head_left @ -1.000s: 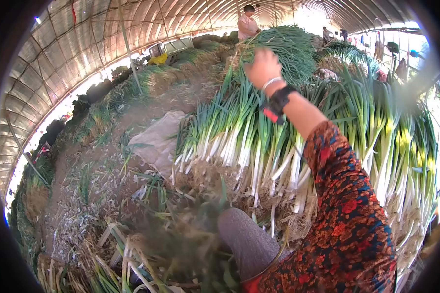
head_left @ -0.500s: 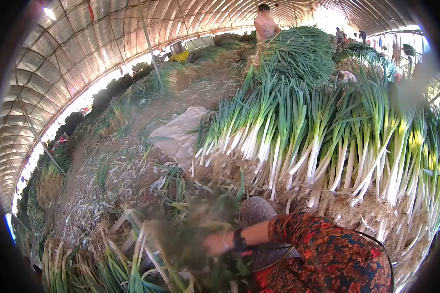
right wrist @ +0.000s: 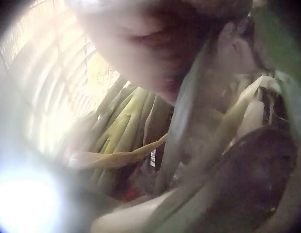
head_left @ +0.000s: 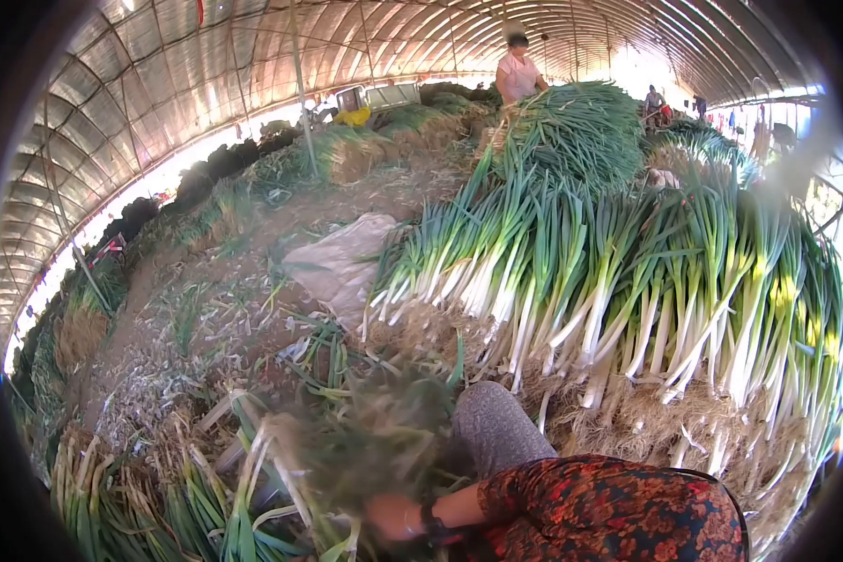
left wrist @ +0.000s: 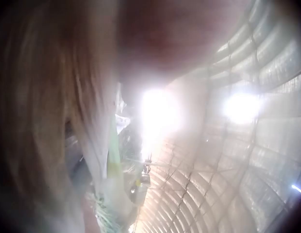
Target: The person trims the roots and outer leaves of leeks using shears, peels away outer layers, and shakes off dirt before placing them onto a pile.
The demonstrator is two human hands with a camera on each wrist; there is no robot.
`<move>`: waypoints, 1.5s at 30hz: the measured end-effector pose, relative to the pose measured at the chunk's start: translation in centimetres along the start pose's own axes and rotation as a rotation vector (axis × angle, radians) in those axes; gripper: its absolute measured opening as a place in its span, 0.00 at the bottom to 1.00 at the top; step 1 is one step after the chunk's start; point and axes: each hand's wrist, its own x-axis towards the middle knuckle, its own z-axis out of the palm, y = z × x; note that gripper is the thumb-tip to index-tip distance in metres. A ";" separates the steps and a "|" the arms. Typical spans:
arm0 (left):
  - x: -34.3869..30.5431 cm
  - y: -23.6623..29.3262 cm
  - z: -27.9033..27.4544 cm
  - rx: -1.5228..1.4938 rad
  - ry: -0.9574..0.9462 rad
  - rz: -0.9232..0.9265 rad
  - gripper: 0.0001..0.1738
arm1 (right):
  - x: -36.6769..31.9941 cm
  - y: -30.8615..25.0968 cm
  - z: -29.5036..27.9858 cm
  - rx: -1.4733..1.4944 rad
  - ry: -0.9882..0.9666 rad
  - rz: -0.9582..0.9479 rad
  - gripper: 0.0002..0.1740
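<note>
My right hand (head_left: 393, 516), blurred at the bottom of the head view, is low among loose green onions (head_left: 246, 468). In the right wrist view that hand (right wrist: 155, 46) fills the top, close to leaves and yellowish stalks (right wrist: 128, 119); its fingers cannot be made out. My left hand is hidden in the head view. A blurred part of the left hand (left wrist: 177, 41) shows at the top of the left wrist view, beside pale dry stalks (left wrist: 87, 97); its fingers are not distinguishable.
A long row of green onions (head_left: 571, 253) lies roots toward me on the right, with a tall green heap (head_left: 581, 136) behind. A pale sack (head_left: 345, 262) lies on the littered ground (head_left: 187, 309). Another person (head_left: 519, 73) stands beyond the heap.
My right hand has swung down from above the onion row to the loose onions at the bottom, then shifted slightly left and lower. The head view has moved too.
</note>
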 end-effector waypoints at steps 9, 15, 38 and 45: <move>-0.6 0.6 -0.5 -0.067 -0.097 -0.066 0.22 | 4.1 1.5 -0.2 0.189 -0.282 0.023 0.30; 0.6 -0.4 0.4 0.191 -0.192 0.127 0.26 | 2.9 2.0 -1.8 0.298 -0.255 0.023 0.26; -1.9 3.0 -2.7 -0.283 -0.008 0.013 0.34 | 2.9 -0.8 -11.0 0.248 -0.052 0.040 0.22; -0.6 0.7 -1.9 -0.164 -0.013 -0.178 0.30 | -5.4 -3.3 -10.9 0.251 -0.322 -0.285 0.19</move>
